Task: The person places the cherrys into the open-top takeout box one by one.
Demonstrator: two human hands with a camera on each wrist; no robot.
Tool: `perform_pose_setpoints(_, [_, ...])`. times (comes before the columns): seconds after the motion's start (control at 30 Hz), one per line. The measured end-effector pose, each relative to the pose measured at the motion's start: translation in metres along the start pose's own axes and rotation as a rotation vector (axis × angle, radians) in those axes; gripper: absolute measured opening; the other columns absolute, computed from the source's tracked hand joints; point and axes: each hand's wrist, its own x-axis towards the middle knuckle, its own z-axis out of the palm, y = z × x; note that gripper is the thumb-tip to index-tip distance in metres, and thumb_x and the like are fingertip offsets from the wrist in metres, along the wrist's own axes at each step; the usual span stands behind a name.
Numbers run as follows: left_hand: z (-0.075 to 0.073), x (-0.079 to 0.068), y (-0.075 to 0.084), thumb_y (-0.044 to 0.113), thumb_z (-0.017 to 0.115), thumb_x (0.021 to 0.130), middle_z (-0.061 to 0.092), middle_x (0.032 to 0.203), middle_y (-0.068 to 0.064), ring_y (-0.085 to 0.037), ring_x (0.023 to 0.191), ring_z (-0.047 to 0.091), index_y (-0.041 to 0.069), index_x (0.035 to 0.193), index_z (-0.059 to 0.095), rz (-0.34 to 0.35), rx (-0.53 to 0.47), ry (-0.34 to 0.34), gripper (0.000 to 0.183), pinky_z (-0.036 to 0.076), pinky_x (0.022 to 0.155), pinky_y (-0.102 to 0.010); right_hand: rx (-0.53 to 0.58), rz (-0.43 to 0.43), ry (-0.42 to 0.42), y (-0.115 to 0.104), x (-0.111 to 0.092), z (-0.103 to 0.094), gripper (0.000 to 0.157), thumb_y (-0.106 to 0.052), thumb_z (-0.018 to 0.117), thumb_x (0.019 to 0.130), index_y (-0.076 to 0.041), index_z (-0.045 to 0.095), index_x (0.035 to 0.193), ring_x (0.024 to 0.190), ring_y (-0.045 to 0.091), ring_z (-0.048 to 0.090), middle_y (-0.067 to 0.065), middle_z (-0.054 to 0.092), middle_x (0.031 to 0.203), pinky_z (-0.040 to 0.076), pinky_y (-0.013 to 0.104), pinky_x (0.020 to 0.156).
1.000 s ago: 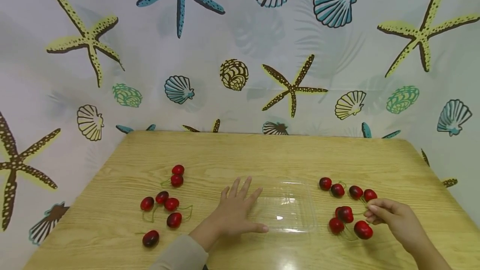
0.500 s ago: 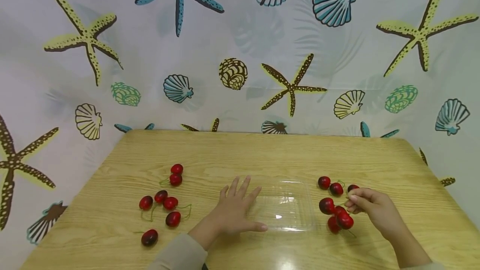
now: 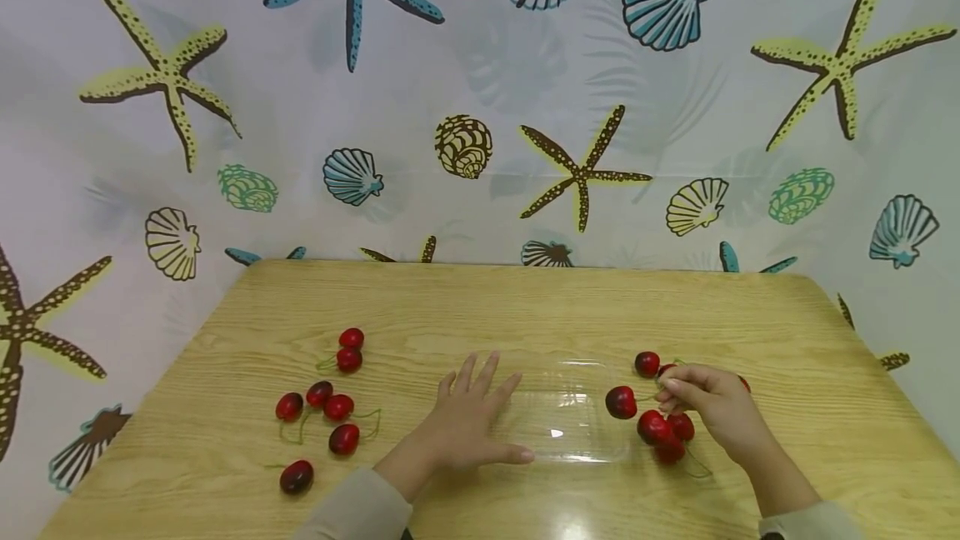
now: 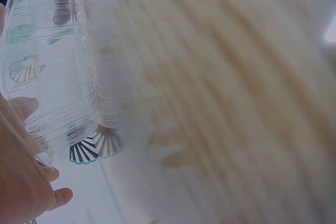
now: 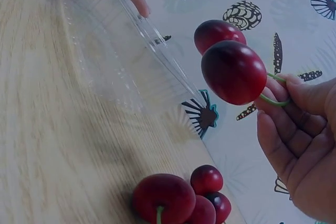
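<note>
My right hand [image 3: 712, 407] pinches the green stems of a pair of dark red cherries [image 5: 233, 72] between thumb and fingertips. The held cherries are off the table, one of them [image 3: 621, 402] by the right edge of a clear plastic container [image 3: 570, 415]. Below and around this hand lie several more cherries [image 5: 164, 198] on the table. My left hand [image 3: 468, 423] has its fingers spread at the container's left side. Part of that container [image 4: 47, 66] shows beside the left hand [image 4: 23, 182] in the left wrist view.
Several cherries with stems [image 3: 339, 407] lie on the left half of the wooden table [image 3: 450, 307]. Two of them [image 3: 349, 348] sit a little farther back. A cloth with starfish and shells [image 3: 405, 107] hangs behind the table and at its sides.
My right hand has moved left toward the container, and the pinched cherries have come up off the table with it. The left hand stays at the container's left side.
</note>
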Motion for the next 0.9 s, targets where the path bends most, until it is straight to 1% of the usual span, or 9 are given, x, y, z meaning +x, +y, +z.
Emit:
perform_pose_setpoints(0.13, [0.0,0.001,0.001,0.074,0.044,0.065,-0.002,0.143,-0.013,-0.038,0.125,-0.01,0.02,0.139,0.017,-0.003,0.007,-0.001,0.096,0.005,0.093,-0.059,-0.009,0.032,0.007,-0.001,0.005,0.004,0.023,-0.009,0.049,0.088,0.014,0.055,0.091,0.068,0.015,0.059,0.009,0.06,0.076,0.048,0.028,0.064])
perform_pose_setpoints(0.27, [0.001,0.002,0.001,0.074,0.045,0.065,-0.002,0.143,-0.013,-0.038,0.125,-0.009,0.02,0.139,0.017,-0.003,0.011,0.003,0.095,0.005,0.093,-0.059,-0.001,0.054,-0.002,-0.001,0.009,0.009,0.024,-0.008,0.05,0.087,0.015,0.054,0.091,0.068,0.015,0.059,0.011,0.06,0.076,0.048,0.029,0.064])
perform_pose_setpoints(0.43, [0.002,0.002,0.0,0.073,0.045,0.065,-0.004,0.143,-0.012,-0.038,0.125,-0.01,0.019,0.139,0.018,0.001,0.007,0.005,0.095,0.006,0.094,-0.058,0.047,0.081,-0.036,0.0,0.015,0.016,0.03,-0.009,0.05,0.087,0.02,0.05,0.096,0.068,0.014,0.06,0.007,0.061,0.075,0.048,0.03,0.066])
perform_pose_setpoints(0.53, [0.002,0.002,-0.002,0.076,0.041,0.064,-0.004,0.143,-0.012,-0.037,0.125,-0.01,0.019,0.139,0.017,0.005,0.009,0.005,0.097,0.006,0.094,-0.057,0.059,0.094,-0.05,0.0,0.018,0.019,0.03,-0.009,0.05,0.087,0.02,0.05,0.096,0.068,0.013,0.06,0.006,0.061,0.076,0.048,0.031,0.066])
perform_pose_setpoints(0.67, [0.001,0.001,-0.001,0.077,0.04,0.064,-0.004,0.143,-0.012,-0.037,0.126,-0.01,0.019,0.139,0.017,0.004,0.005,0.004,0.097,0.007,0.094,-0.057,0.05,0.089,-0.079,0.0,0.021,0.021,0.03,-0.009,0.05,0.087,0.019,0.051,0.097,0.069,0.013,0.059,0.008,0.06,0.078,0.048,0.032,0.068])
perform_pose_setpoints(0.8, [0.0,0.001,0.0,0.073,0.045,0.065,-0.003,0.143,-0.013,-0.036,0.126,-0.01,0.019,0.139,0.018,0.004,-0.01,0.002,0.095,0.007,0.094,-0.056,0.049,0.071,-0.109,0.0,0.024,0.023,0.028,-0.008,0.05,0.087,0.018,0.052,0.095,0.07,0.013,0.059,0.01,0.061,0.078,0.048,0.031,0.067])
perform_pose_setpoints(0.9, [0.0,0.001,0.0,0.072,0.046,0.066,-0.003,0.143,-0.013,-0.037,0.126,-0.01,0.019,0.139,0.018,0.009,-0.008,0.003,0.095,0.007,0.094,-0.057,0.054,0.071,-0.125,0.001,0.027,0.025,0.026,-0.008,0.051,0.087,0.017,0.053,0.095,0.071,0.013,0.06,0.011,0.061,0.079,0.048,0.031,0.067])
